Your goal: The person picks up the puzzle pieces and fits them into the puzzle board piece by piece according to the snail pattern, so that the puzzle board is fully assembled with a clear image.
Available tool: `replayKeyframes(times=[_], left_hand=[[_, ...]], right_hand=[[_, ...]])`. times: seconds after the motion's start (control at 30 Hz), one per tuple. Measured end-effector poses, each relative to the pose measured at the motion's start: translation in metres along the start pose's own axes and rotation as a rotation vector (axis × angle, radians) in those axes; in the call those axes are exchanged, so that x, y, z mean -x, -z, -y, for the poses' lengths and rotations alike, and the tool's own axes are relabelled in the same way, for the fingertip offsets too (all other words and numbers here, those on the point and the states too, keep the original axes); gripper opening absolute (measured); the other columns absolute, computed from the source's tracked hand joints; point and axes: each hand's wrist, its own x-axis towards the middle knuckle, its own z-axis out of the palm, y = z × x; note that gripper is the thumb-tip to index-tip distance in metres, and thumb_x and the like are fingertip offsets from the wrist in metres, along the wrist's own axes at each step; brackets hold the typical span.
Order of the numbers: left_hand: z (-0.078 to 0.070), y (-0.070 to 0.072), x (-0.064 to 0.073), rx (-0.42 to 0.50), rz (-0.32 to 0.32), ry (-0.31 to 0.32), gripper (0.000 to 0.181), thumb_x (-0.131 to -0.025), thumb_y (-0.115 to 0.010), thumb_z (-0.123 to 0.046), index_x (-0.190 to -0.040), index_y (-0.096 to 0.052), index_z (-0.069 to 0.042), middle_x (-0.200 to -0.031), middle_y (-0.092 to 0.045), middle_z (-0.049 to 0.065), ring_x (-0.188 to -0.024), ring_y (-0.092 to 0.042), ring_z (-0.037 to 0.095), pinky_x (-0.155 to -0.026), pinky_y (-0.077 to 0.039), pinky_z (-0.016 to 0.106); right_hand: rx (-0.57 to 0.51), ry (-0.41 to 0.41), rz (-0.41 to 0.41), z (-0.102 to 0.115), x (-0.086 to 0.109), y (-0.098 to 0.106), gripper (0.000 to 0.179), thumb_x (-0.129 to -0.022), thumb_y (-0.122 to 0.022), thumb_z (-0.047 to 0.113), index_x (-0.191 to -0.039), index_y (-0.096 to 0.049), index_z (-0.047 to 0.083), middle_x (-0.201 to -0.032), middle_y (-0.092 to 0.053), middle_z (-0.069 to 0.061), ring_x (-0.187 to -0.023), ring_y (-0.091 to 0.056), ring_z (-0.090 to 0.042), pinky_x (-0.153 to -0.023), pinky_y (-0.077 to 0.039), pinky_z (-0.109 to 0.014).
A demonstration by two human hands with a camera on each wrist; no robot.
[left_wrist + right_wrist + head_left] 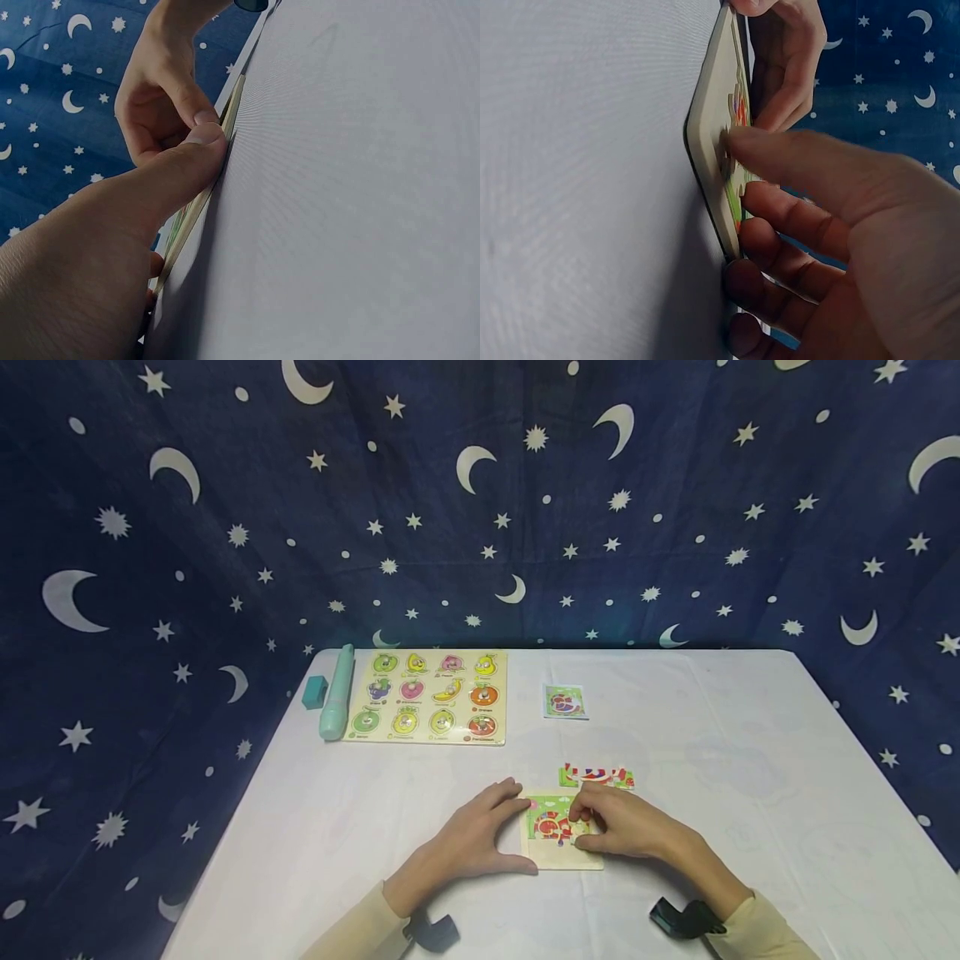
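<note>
Behind everything we see a navy curtain [420, 468], a softly hanging cloth printed with pale moons and stars, filling the upper frame. Below it spreads the white surface [300, 877], faintly creased. At centre left lies a flat fruit puzzle board [424, 722] with rounded, smooth-looking insets. At lower centre, the left hand [480, 831] has its fingers spread, thumb and fingertips bracing a jigsaw tray [566, 857]; the fingers of the right hand [633, 822] are pinched on a piece. The tray is pale, wood-like and round-cornered, its near strip bare; we judge it light and stiff, best steadied by its edges. A mint torch-shaped tube [339, 702] rests upper left, then a square picture card [564, 702] right of centre and a teal block [314, 692] at left. Loose jigsaw pieces [596, 774] lie just beyond the tray. The held jigsaw piece [579, 829], over the tray's right part, should be thin, rigid and nearly weightless; we would grip opposite edges, sparing the tabs.
</note>
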Motion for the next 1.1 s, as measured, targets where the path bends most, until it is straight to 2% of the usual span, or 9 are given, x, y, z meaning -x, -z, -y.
replayKeyframes(times=[0.4, 0.83, 1.1], left_hand=[[-0.0005, 0.0006, -0.0004, -0.003, 0.001, 0.005, 0.088, -0.073, -0.069, -0.077, -0.141, -0.056, -0.023, -0.152, -0.047, -0.001, -0.146, -0.042, 0.022, -0.12, -0.039, 0.037], [-0.0014, 0.002, -0.001, -0.004, 0.002, 0.0, 0.088, -0.073, -0.071, -0.075, -0.141, -0.057, -0.022, -0.151, -0.048, 0.0, -0.146, -0.042, 0.021, -0.12, -0.039, 0.036], [-0.0013, 0.0014, -0.0005, -0.006, 0.002, -0.006, 0.088, -0.073, -0.072, -0.075, -0.141, -0.057, -0.021, -0.151, -0.048, 0.0, -0.146, -0.042, 0.022, -0.12, -0.039, 0.036]], right_hand=[[-0.036, -0.025, 0.003, -0.0047, -0.0011, 0.0003, 0.021, -0.083, -0.081, 0.025, -0.099, -0.066, 0.022, -0.088, -0.053, 0.011, -0.074, -0.046, 0.001, -0.065, -0.042, -0.017], [-0.04, 0.034, -0.053, -0.0076, -0.0016, -0.0012, 0.013, -0.083, -0.081, 0.027, -0.092, -0.071, 0.025, -0.091, -0.059, 0.013, -0.076, -0.049, 0.0, -0.068, -0.043, -0.018], [-0.095, 0.05, -0.057, -0.0099, -0.0028, -0.0034, 0.012, -0.083, -0.081, 0.026, -0.091, -0.072, 0.025, -0.088, -0.059, 0.013, -0.074, -0.049, 0.001, -0.064, -0.044, -0.016]])
